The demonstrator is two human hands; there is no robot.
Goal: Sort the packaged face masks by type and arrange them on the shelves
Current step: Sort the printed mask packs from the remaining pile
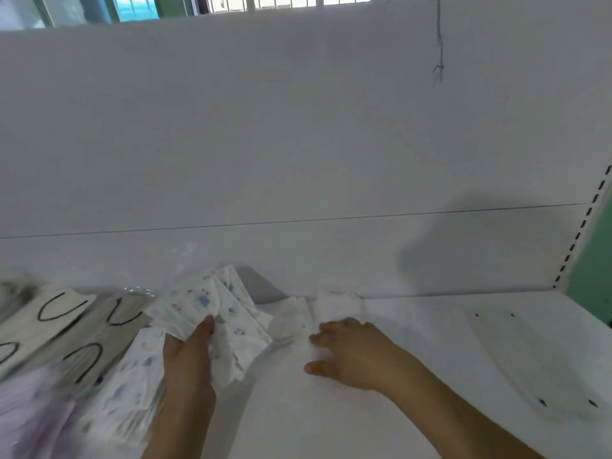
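On the white shelf board (414, 342), the left hand (188, 362) holds a fanned bundle of white face masks with a blue speckled print in clear plastic wrappers (215, 313), its fingers (207, 326) curled up over the near edge of the bundle. The bundle sits at about ten o'clock from the right hand (351, 352). That hand lies with its fingers spread and fairly straight on a plain white wrapped mask (298, 323) flat on the board, pressing rather than pinching as far as the blur allows. Another plain white packet (334, 303) lies just beyond, at its twelve o'clock, against the white back panel (298, 144).

At the far left, around nine o'clock, lie cream-grey packaged masks with black ear loops (63, 326), and at about seven o'clock a pale lilac pack (29, 409), very blurred. More speckled packs (132, 385) rest below the left hand.

These packets look light, thin and floppy, and their film is probably slick, so a stack is likely to slide apart if squeezed only at one corner. A safer hold would be across the short edge, thumb on top and fingers under, keeping the pile squared. Single flat packets may need lifting at an edge first.
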